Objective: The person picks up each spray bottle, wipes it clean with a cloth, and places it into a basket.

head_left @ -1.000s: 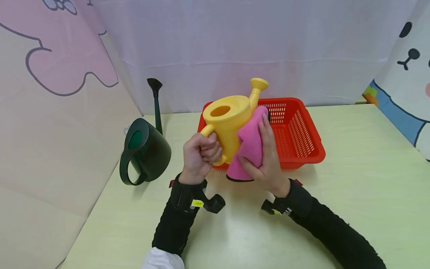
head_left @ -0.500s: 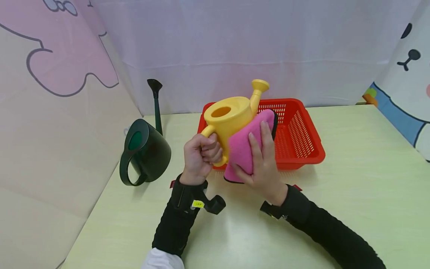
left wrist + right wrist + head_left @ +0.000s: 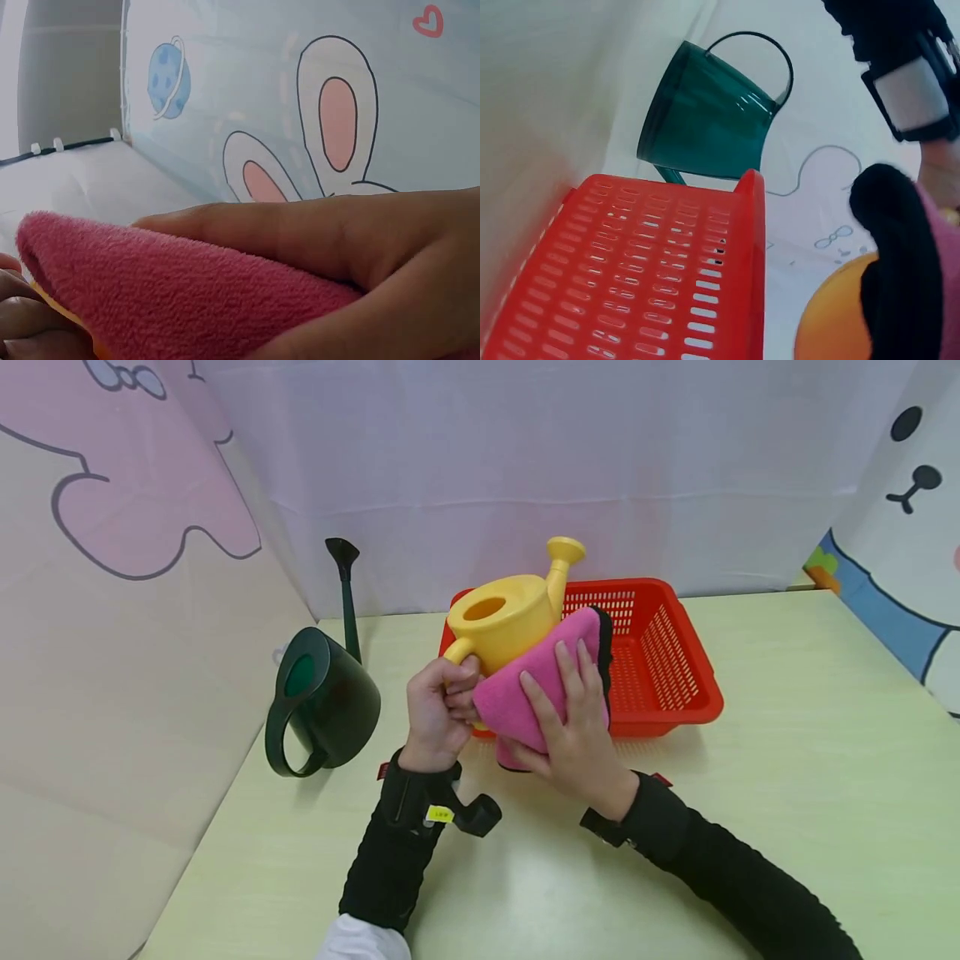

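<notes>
My left hand [image 3: 435, 706] grips the handle of a yellow watering can [image 3: 506, 631], its spout pointing up and away to the right. A pink cloth [image 3: 513, 697] with black trim lies against the can's front, hiding its lower body and part of my left fingers. My right hand [image 3: 573, 739] lies over this cloth, straight fingers spread and pressing it to the can. In the left wrist view, the fluffy cloth [image 3: 172, 285] runs under my right hand [image 3: 375, 255]. The right wrist view shows the cloth's black trim [image 3: 900, 262] beside the yellow can [image 3: 836, 315].
A red slotted basket [image 3: 660, 652] stands on the pale table [image 3: 810, 760] behind the can. To the left is a dark green watering can [image 3: 337, 710] with a long spout. Printed curtains [image 3: 525, 460] close off the back and sides.
My right hand has shifted left with the cloth and spread its fingers. The cloth now covers more of the can's front, reaching my left fingers. The left hand keeps its grip.
</notes>
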The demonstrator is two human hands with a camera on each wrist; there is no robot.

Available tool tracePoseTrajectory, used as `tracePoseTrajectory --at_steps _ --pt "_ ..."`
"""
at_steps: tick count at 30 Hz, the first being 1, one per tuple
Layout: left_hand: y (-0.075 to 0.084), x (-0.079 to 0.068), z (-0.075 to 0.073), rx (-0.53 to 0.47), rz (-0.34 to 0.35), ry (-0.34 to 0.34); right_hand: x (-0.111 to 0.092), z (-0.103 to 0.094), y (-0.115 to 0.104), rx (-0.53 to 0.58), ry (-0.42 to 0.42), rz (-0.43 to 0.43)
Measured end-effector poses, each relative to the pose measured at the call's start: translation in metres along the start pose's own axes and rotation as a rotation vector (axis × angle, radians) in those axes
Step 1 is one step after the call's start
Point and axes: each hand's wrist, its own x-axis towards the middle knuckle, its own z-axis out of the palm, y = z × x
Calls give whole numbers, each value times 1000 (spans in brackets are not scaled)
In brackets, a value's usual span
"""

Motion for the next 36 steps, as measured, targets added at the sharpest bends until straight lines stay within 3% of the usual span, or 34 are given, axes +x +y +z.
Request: tracePoseTrajectory --at_steps 4,7,11,13,15,18,22,26,30,36 --pt "2 -2 0 -3 47 -61 4 -2 8 141 31 31" --pt "4 -2 0 -2 66 -91 8 -4 12 315 46 115" --pt "5 -3 1 -16 74 -97 18 -10 13 628 37 247" --pt "6 -3 1 -25 75 -96 23 -14 10 725 33 283" --pt "7 -3 1 -30 74 -92 26 -16 8 754 27 291" --pt "6 -4 1 -33 72 -86 22 -14 8 662 24 276" --pt "5 -3 1 -35 69 -91 10 -8 9 457 31 229" --pt "3 -3 2 -28 62 -90 3 -2 2 212 80 130" --pt "1 -4 2 -26 32 -45 -4 2 -10 -15 90 29" --pt "1 -1 0 -23 0 14 -7 3 -14 -71 3 32"
